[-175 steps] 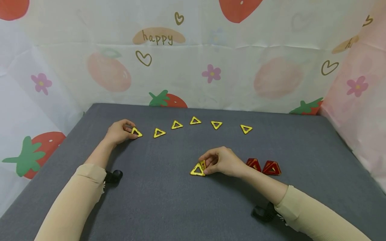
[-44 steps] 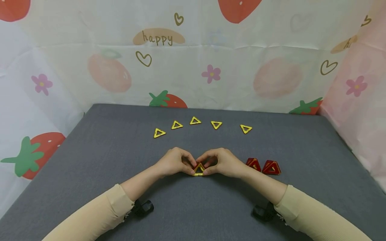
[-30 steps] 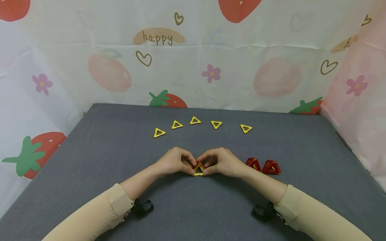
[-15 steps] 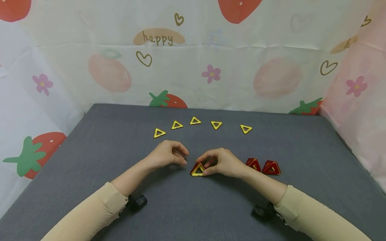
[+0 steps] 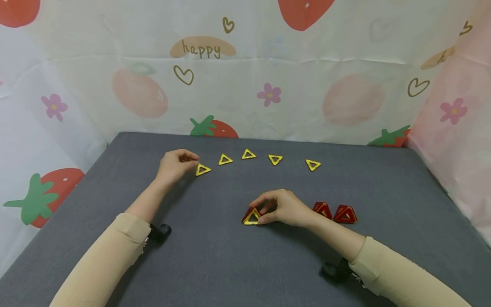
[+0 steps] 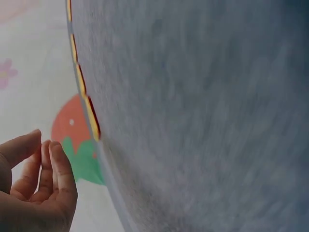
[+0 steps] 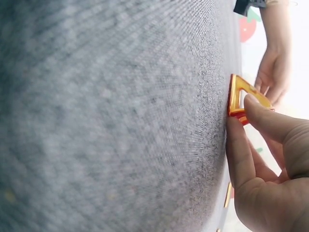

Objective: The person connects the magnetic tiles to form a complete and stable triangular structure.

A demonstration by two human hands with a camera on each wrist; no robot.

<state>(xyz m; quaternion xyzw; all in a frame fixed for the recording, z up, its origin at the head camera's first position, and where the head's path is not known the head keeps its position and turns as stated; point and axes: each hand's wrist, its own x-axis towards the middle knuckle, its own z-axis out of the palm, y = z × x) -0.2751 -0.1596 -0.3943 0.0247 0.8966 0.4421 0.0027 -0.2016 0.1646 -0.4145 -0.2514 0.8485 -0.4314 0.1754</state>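
Note:
My right hand (image 5: 285,207) pinches a small pyramid (image 5: 247,215) of triangular magnetic tiles, yellow in front and red at the side, standing on the table. In the right wrist view, the thumb and fingers (image 7: 239,150) hold this pyramid (image 7: 234,96) near its base. At the back left, my left hand (image 5: 172,168) hovers beside a flat yellow triangular tile (image 5: 203,172). Its fingers are loosely bent. In the left wrist view, the left hand (image 6: 43,188) holds nothing, and its fingertips are apart from the nearest tile (image 6: 91,118).
More flat yellow triangular tiles lie along the back, among them one tile (image 5: 225,162) beside the nearest and another (image 5: 313,168) farther right. Two dark red pyramids (image 5: 345,214) stand behind the right forearm. A patterned curtain (image 5: 245,98) rises behind the grey table (image 5: 215,264).
The left hand first brought a yellow tile to the pyramid, then let go and moved back and left to the row of tiles. The right hand stays at the pyramid.

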